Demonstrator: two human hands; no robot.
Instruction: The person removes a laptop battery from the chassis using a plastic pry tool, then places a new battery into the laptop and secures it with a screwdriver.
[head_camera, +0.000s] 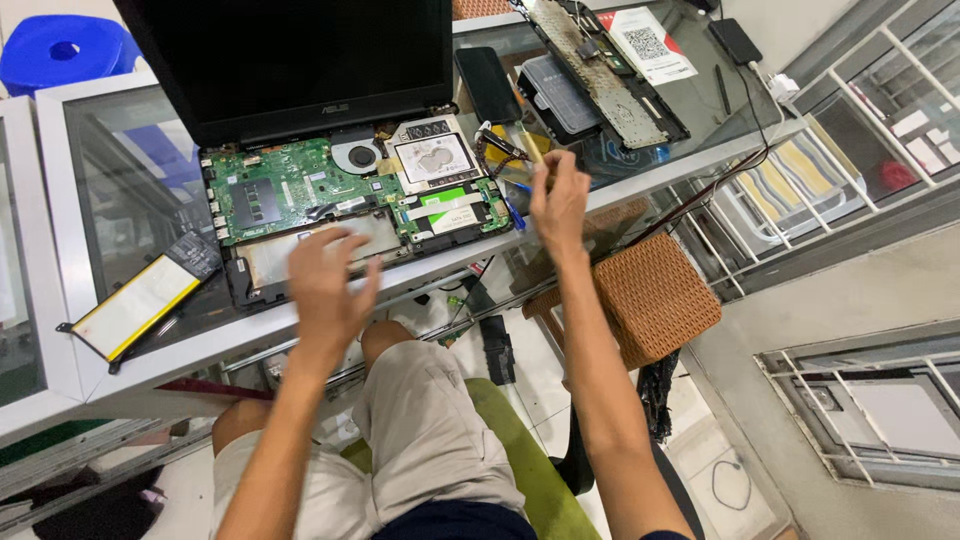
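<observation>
Glass worktop (130, 190) carries an opened laptop (330, 190), base cover off, green board (290, 185) exposed. Flat battery (135, 305) lies left of it. Left hand (325, 285) hovers spread, empty, over the laptop's front edge. Right hand (558, 200) pinches a thin tool (530, 150); blurred.

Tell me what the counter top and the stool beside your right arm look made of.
Counter top: clear glass in a pale metal-looking frame; shelves show through it. Stool: brown woven wicker or rattan-style material, judging by its basket-weave texture; possibly synthetic.
</observation>
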